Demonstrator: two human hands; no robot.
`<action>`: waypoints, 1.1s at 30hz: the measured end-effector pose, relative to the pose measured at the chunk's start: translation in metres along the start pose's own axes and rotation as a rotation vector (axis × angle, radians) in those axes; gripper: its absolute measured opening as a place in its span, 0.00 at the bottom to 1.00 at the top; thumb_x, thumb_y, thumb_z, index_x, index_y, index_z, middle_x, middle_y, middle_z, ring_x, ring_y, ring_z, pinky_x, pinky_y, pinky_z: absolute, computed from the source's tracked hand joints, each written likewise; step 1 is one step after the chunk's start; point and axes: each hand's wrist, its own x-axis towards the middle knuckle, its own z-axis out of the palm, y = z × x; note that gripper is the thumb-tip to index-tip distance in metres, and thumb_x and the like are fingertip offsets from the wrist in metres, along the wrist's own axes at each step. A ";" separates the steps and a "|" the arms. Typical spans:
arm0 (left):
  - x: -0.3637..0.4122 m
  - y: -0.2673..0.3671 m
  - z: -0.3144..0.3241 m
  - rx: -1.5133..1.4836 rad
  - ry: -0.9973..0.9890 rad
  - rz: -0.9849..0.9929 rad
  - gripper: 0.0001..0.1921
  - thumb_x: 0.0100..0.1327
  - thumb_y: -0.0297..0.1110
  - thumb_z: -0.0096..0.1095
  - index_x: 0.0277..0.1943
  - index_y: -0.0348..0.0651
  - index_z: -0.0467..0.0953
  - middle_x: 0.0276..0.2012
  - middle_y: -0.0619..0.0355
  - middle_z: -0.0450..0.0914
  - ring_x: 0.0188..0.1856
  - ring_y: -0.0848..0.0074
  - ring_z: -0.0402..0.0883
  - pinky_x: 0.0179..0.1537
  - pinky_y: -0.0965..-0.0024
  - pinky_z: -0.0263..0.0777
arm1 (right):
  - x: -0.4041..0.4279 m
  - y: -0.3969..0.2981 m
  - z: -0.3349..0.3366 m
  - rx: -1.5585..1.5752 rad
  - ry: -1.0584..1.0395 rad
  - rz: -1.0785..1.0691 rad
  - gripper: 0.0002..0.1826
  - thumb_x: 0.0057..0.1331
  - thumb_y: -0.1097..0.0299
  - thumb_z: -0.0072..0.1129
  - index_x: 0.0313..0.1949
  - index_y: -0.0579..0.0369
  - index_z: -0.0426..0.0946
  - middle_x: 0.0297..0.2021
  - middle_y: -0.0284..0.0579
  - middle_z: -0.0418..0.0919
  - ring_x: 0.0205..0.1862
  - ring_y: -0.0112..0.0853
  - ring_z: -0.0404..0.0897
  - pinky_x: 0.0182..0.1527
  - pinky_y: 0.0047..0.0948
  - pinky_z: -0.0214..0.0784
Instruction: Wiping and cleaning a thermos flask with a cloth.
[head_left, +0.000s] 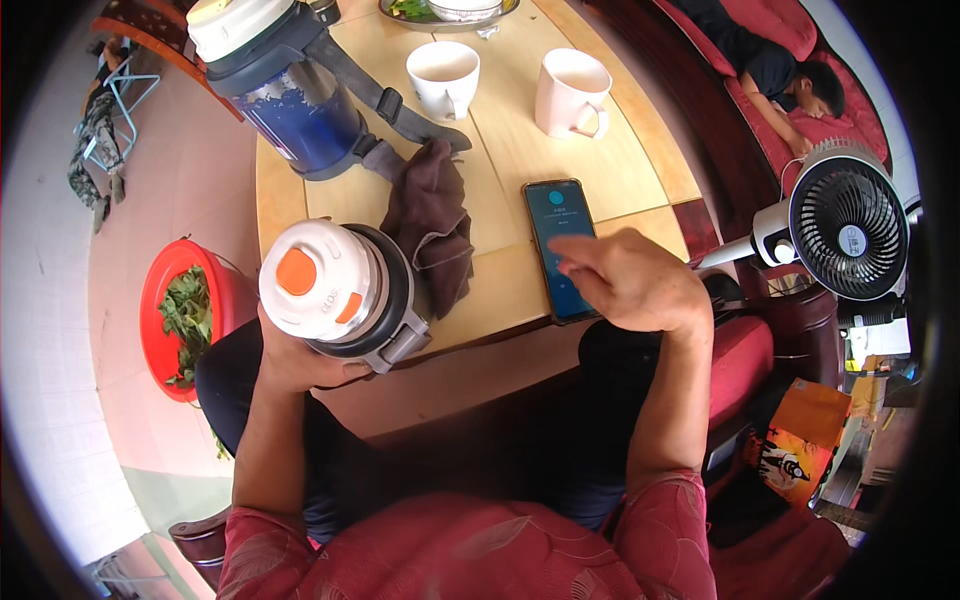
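My left hand (289, 360) grips a vacuum flask (330, 281) from below and the side, at the table's near edge. The flask has a white lid with orange buttons, a dark collar and a grey latch; its lower body is hidden. Over a smartphone (553, 214) lying on the table hovers my right hand (645, 285), holding nothing. Its index finger points across the lit screen; whether the fingertip touches the glass I cannot tell. A crumpled dark brown cloth (435, 217) lies between the flask and the phone.
On the tiled table (495, 277) stand a large blue flask (300, 112) with a strap, a white cup (442, 79), a pale pink mug (571, 94) and a metal tray (450, 26). A red bucket (154, 322) of leaves is left, a fan (847, 217) right. Two people lie farther off.
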 end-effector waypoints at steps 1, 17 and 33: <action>-0.001 0.001 0.001 -0.001 0.002 -0.003 0.47 0.31 0.43 0.80 0.55 0.31 0.62 0.48 0.53 0.74 0.49 0.73 0.76 0.53 0.69 0.67 | -0.004 0.006 0.001 -0.001 -0.064 -0.030 0.06 0.56 0.73 0.47 0.33 0.61 0.70 0.23 0.59 0.74 0.32 0.55 0.74 0.35 0.47 0.65; -0.006 -0.006 -0.003 0.031 -0.028 0.006 0.50 0.30 0.41 0.80 0.58 0.31 0.60 0.51 0.51 0.72 0.52 0.71 0.73 0.56 0.67 0.64 | -0.001 0.020 0.005 -0.124 -0.156 -0.109 0.11 0.58 0.75 0.47 0.40 0.64 0.74 0.30 0.53 0.80 0.28 0.44 0.79 0.35 0.35 0.72; -0.008 -0.006 0.004 -0.366 0.004 -0.163 0.54 0.31 0.32 0.80 0.62 0.30 0.53 0.56 0.49 0.68 0.56 0.68 0.71 0.57 0.65 0.64 | 0.038 -0.023 0.043 0.147 0.342 -0.187 0.16 0.55 0.80 0.55 0.45 0.62 0.74 0.30 0.51 0.78 0.30 0.40 0.78 0.34 0.31 0.70</action>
